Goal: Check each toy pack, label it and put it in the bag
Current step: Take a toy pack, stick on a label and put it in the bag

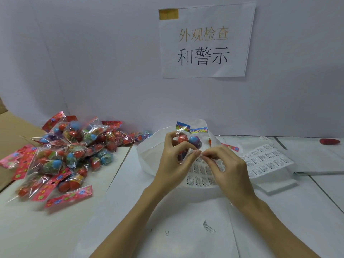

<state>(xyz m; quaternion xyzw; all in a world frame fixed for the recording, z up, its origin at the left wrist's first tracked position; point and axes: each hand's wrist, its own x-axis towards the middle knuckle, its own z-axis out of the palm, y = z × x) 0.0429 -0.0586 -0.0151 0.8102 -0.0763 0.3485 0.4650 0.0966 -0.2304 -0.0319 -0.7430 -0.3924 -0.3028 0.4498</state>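
Left hand (174,161) gripping clear toy pack (188,142) above white plastic bag (149,157), right hand (229,164) pinching small white label (202,155), heap of packs (61,155) on white bench (55,229)

Toy pack (188,144): clear wrapper, blue printed header, red and blue egg toys inside, held upright above white bag (149,157). Label sheets (268,161) lie flat at right. Pile of packs (65,155), pink-red headers, heaped at left.
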